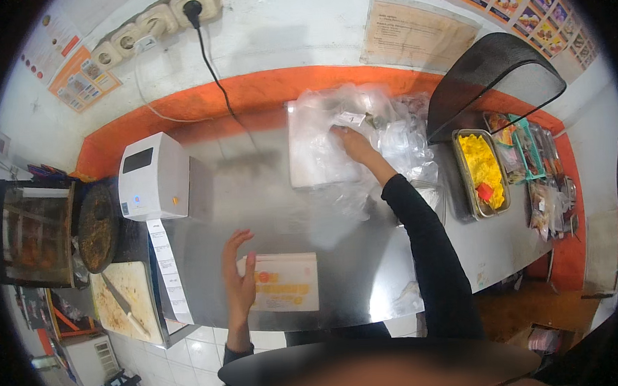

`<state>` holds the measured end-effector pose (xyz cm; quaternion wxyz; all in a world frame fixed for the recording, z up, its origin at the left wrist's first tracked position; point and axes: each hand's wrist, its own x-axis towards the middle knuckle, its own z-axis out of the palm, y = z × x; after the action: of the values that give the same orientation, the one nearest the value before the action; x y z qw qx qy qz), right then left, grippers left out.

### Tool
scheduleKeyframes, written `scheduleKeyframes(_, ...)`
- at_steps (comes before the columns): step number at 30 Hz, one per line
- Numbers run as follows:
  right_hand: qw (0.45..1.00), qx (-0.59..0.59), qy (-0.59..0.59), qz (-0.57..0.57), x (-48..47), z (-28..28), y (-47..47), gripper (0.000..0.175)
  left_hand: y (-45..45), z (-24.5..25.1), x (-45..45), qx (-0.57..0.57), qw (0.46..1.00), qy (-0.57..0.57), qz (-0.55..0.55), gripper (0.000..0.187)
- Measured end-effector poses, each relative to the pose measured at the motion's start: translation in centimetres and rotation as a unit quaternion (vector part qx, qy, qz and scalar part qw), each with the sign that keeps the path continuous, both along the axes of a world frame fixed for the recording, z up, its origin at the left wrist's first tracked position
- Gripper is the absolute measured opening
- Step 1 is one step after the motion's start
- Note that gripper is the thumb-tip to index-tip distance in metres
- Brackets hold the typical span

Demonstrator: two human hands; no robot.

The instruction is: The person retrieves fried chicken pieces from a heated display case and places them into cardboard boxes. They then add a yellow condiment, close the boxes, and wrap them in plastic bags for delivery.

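Note:
My left hand (239, 281) hovers over the steel table with its fingers apart and nothing in it. Beside and partly behind it lies a flat stack of printed food wrapping paper (290, 292) with yellow lettering. Farther back, my right hand (357, 145) reaches into a heap of clear plastic bags (402, 137). Its fingertips touch the plastic, but blur and the angle hide whether they grip any of it. Just beyond those fingers a small white label (351, 118) lies among the bags. Under the heap is a white stack of plastic sheets or bags (307, 162).
A label printer (156, 179) with a long printed strip (169, 274) stands left, near a cutting board (120, 304) bearing a knife (122, 307). At right are a tray of yellow food (481, 170), a black mesh cover (482, 82) and a green basket (528, 150).

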<state>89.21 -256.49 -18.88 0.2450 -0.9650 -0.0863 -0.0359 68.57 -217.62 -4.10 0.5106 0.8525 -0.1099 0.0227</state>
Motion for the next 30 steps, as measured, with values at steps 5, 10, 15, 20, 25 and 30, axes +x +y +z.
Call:
scheduleKeyframes(5,0.998,-0.069,0.003,0.012,-1.1,2.3,-0.8,0.092,-10.8,0.7,7.5,0.113,0.976,-0.045,-0.181,0.04)
scheduleKeyframes(10,0.992,0.004,-0.097,0.076,-0.8,-0.5,-3.7,0.081,-20.8,-7.1,15.3,0.277,0.91,-0.191,-0.244,0.047)
scheduleKeyframes(15,0.99,0.073,0.109,0.048,1.4,-0.4,-5.2,0.039,-20.8,-10.7,19.0,0.45,0.852,-0.163,-0.213,0.032)
scheduleKeyframes(20,0.996,0.074,0.049,-0.031,2.0,-0.3,-3.7,0.03,-21.0,-7.9,18.8,0.424,0.876,-0.031,-0.229,0.03)
scheduleKeyframes(25,0.993,0.114,0.023,0.034,2.6,-0.2,-3.4,0.027,-23.3,-8.4,19.2,0.216,0.975,0.037,-0.03,0.06)
scheduleKeyframes(30,0.969,0.221,-0.085,-0.072,2.1,-1.4,-4.8,0.023,-30.3,-10.5,17.6,0.347,0.937,0.018,0.025,0.1)
